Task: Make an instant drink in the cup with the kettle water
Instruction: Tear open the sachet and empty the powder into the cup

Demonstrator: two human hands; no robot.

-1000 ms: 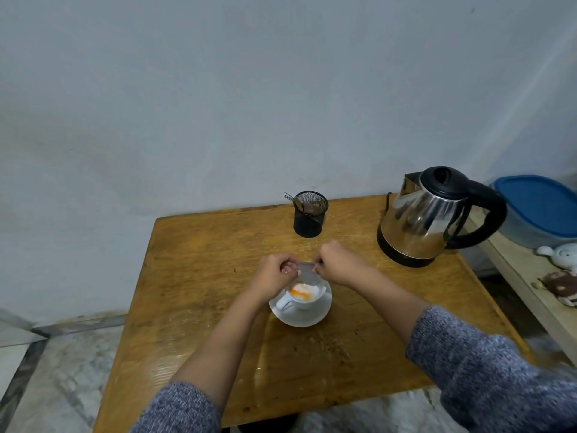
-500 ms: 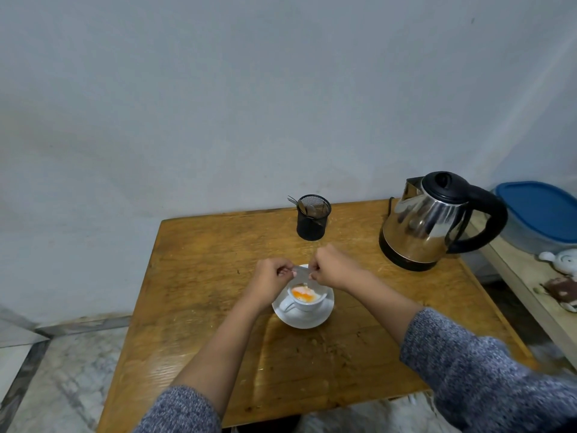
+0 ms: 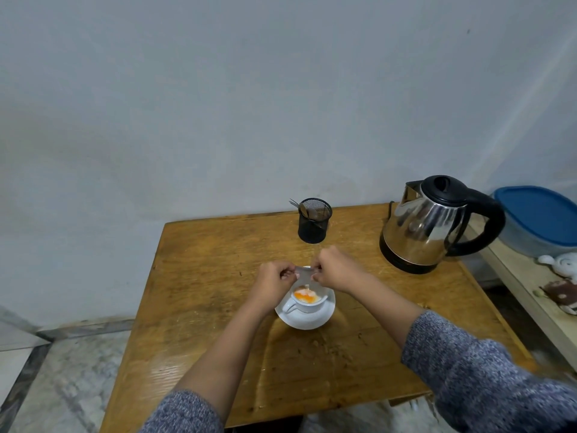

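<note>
Orange powder (image 3: 305, 295) lies in the bottom of the white cup (image 3: 307, 300), which sits on its saucer (image 3: 315, 318) near the middle of the wooden worktop (image 3: 218, 276). Both hands hold a small pale sachet (image 3: 304, 274) directly above the cup: left hand (image 3: 274, 281) pinches its left edge, right hand (image 3: 335, 270) its right edge, fingers of both clenched on the packet. A thin pale trickle appears to run from the sachet down to the heap, though it is too small to be sure.

Change over the last second: the grip and the packet's place over the cup are the same, but the heap looks a little fuller and the hands sit slightly closer together. The whole scene has also shifted in view, which reads as head motion, not movement of the things.

Judgement: emptying the sachet is nearly finished; no water is in the cup yet, since the powder shows dry and heaped.

Steel kettle (image 3: 431, 226) stands at 2 o'clock from the cup, well apart, its black handle turned to the right, untouched. Black mesh holder (image 3: 313, 225) with spoons stands at 12 o'clock, near the hands.

Next calls for: drop the packet, free the right hand for the kettle, pour, then stir. Risk is powder spilling onto the saucer.
</note>
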